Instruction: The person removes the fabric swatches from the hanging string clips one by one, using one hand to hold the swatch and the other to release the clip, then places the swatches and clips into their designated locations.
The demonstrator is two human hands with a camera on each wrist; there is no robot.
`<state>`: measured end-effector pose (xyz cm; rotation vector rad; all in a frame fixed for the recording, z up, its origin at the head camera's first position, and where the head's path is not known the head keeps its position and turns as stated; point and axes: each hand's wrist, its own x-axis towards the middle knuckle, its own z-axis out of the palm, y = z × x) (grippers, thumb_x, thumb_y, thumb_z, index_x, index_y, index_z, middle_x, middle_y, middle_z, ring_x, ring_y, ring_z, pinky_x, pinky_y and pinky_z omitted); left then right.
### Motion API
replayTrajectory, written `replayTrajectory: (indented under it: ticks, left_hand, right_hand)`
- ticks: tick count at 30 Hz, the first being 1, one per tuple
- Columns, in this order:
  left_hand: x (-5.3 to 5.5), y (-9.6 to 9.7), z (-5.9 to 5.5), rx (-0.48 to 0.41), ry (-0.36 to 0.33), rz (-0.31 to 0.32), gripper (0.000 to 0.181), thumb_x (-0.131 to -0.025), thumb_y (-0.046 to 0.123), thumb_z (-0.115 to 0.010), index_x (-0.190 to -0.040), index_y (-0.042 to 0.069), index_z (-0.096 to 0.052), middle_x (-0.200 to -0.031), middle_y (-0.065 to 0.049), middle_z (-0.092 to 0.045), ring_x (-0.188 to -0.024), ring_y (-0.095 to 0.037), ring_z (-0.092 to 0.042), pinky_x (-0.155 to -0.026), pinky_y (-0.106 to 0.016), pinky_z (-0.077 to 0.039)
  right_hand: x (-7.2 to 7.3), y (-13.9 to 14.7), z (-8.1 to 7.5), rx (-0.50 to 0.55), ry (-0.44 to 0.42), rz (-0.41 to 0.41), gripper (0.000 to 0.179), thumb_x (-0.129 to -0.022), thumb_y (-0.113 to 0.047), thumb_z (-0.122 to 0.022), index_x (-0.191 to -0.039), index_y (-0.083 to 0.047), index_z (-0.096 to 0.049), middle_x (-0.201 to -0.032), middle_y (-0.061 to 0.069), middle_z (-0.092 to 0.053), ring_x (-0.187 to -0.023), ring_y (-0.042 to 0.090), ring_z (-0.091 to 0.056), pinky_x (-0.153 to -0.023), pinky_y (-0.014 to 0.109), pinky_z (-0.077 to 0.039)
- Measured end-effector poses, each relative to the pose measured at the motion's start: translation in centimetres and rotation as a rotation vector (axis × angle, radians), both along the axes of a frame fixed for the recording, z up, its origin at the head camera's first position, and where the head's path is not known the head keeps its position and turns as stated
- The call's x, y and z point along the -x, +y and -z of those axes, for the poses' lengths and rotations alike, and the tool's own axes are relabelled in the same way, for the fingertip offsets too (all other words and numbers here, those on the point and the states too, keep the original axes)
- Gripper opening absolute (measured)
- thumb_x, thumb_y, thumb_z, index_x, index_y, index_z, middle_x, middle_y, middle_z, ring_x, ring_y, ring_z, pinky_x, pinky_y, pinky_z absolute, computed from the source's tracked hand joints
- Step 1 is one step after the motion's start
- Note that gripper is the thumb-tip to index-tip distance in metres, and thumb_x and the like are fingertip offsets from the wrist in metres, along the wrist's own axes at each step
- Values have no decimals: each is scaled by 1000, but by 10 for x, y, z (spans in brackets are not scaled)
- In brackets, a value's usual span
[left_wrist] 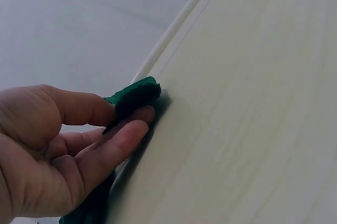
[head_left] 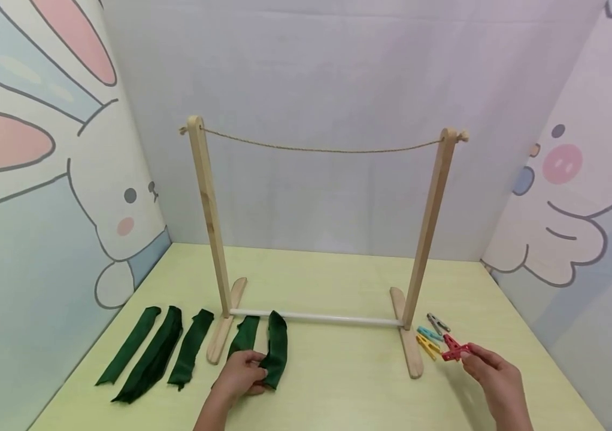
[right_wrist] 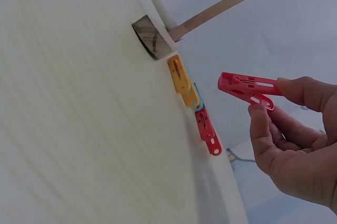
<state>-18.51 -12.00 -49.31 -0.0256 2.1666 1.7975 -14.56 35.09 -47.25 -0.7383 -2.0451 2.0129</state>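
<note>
My left hand (head_left: 238,374) pinches the near end of a dark green cloth strip (head_left: 278,341) between thumb and fingers, just above the table. The left wrist view shows the folded cloth end (left_wrist: 136,93) between the fingertips. A second green strip (head_left: 247,334) lies partly hidden behind that hand. On the right, my right hand (head_left: 500,380) holds a red clothespin (right_wrist: 247,86) by its handle ends, raised off the table. Close by lie another red clothespin (right_wrist: 207,129), a yellow clothespin (head_left: 427,346), a light blue clothespin (head_left: 430,333) and a grey clothespin (head_left: 438,323).
A wooden stand with a left post (head_left: 210,215) and a right post (head_left: 430,227) carries a sagging rope (head_left: 317,149). A white bar (head_left: 317,317) joins its feet. Three more green strips, one of them here (head_left: 152,353), lie to the left on the table (head_left: 349,371).
</note>
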Motion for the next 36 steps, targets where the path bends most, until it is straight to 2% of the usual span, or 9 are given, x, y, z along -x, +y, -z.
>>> replayTrajectory:
  ticks: [4,10,13,15,17,22,23,30,36]
  left_hand:
    - [-3,-2,-3,-4,-18,17,39,-82,-5,-61,-118,-16,-50,-87,-10,-54,-66,-16,-59,-57,-32,-53]
    - [-2,-6,-5,16,-16,66,42,-79,-5,-64,-117,-17,-50,-90,-13,-58,-67,-20,-63,-57,-34,-53]
    - [-1,-8,-4,31,-2,78,43,-78,-5,-65,-116,-17,-50,-87,-12,-58,-67,-21,-63,-57,-35,-53]
    - [0,-9,-2,41,1,69,42,-78,-7,-65,-116,-17,-51,-84,-11,-57,-67,-21,-63,-57,-34,-53]
    - [-1,-10,-1,42,3,49,41,-78,-8,-64,-116,-17,-51,-83,-11,-57,-66,-20,-63,-57,-34,-53]
    - [-1,-12,1,29,-2,9,40,-77,-8,-65,-114,-16,-53,-81,-11,-55,-65,-18,-62,-57,-34,-53]
    - [-1,-12,1,27,-2,11,40,-77,-8,-65,-114,-15,-53,-80,-10,-55,-65,-18,-62,-57,-33,-53]
    - [-3,-16,-5,24,-15,97,36,-80,-2,-65,-112,-15,-52,-77,-8,-61,-69,-20,-63,-59,-33,-52]
    - [-7,-19,-5,-6,-27,136,35,-81,-1,-63,-111,-15,-51,-75,-7,-62,-70,-20,-63,-60,-33,-52]
  right_hand:
    - [0,9,7,33,-29,-19,51,-83,-11,-71,-126,8,-50,-82,-7,-64,-78,8,-64,-76,30,-52]
    - [-2,19,12,22,-119,-58,67,-80,-24,-75,-130,9,-45,-84,-1,-67,-77,11,-65,-67,29,-53]
    - [-3,24,15,31,-149,-46,58,-77,-26,-77,-123,3,-55,-83,2,-68,-76,12,-65,-62,29,-51]
    - [-3,26,17,42,-157,-33,46,-75,-25,-79,-112,-3,-63,-82,2,-68,-74,13,-65,-62,30,-51]
    - [-2,28,19,37,-169,-33,48,-73,-27,-81,-110,-2,-64,-81,2,-68,-74,14,-65,-62,31,-51]
    - [-1,32,22,-71,-218,-77,66,-76,-30,-78,-121,11,-53,-79,2,-67,-71,14,-62,-60,32,-49]
    - [-1,33,23,-100,-231,-81,65,-77,-29,-77,-121,11,-52,-78,2,-67,-70,15,-61,-60,32,-48]
    - [-2,33,27,-268,-284,-109,57,-80,-27,-73,-118,12,-54,-71,1,-61,-64,19,-53,-53,32,-42]
    - [-2,35,32,-307,-303,-119,54,-80,-28,-74,-115,9,-58,-69,1,-60,-64,19,-54,-54,33,-42]
